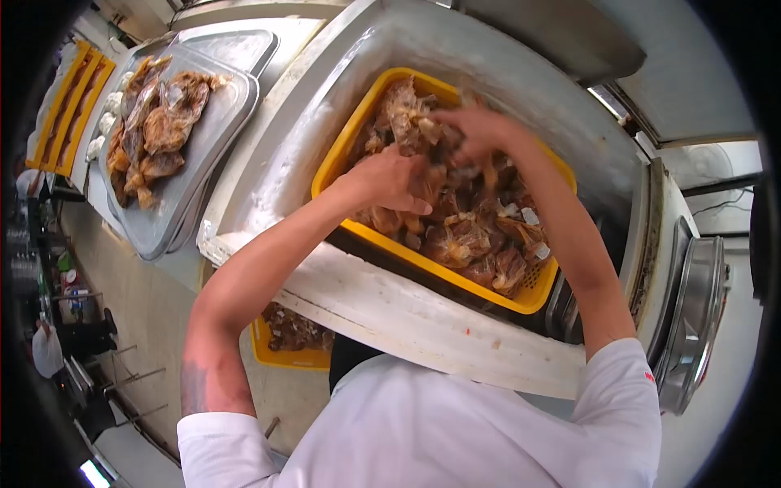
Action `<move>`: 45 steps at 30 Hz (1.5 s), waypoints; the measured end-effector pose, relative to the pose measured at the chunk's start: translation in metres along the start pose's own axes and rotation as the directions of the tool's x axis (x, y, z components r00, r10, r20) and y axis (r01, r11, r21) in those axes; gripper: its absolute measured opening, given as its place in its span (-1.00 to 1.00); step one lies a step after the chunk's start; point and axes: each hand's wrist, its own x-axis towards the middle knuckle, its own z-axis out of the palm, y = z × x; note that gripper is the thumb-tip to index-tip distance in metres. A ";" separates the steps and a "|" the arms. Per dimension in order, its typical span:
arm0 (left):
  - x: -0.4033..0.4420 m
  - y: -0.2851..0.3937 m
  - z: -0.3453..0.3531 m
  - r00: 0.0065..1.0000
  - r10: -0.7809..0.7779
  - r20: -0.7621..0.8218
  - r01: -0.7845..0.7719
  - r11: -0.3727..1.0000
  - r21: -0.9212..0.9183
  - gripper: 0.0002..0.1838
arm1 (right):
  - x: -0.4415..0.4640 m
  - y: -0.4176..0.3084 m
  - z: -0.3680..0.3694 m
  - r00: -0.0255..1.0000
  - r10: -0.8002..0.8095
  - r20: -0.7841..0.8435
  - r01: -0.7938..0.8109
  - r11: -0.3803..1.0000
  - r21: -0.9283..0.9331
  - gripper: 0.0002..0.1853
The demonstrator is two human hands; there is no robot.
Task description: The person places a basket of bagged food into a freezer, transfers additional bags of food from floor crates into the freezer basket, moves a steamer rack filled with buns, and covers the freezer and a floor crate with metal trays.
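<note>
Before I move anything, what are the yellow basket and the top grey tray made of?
Yellow basket: likely molded plastic, satin; even color, perforated corner wall.
Top grey tray: probably metal, smooth; soft sheen, rounded corners, though plastic is possible.

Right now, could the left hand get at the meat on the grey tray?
Probably, perhaps with a lean: the left hand must clear the yellow basket and white rim, but the space over the meat on the grey tray looks open.
</note>
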 end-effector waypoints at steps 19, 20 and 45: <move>-0.025 0.018 -0.028 0.917 0.283 0.279 -0.262 0.959 -0.111 -0.31 | -0.046 0.071 0.078 0.832 0.412 -0.373 -0.362 0.911 0.199 -0.65; -0.051 0.025 -0.068 0.949 0.235 0.208 -0.203 0.965 -0.163 -0.35 | -0.037 0.053 0.052 0.829 0.403 -0.387 -0.342 0.914 0.220 -0.64; -0.257 -0.196 -0.210 0.785 -0.427 -0.448 -0.072 0.656 -0.751 0.12 | 0.208 -0.352 -0.030 0.736 -0.030 -0.676 0.515 0.672 0.532 0.07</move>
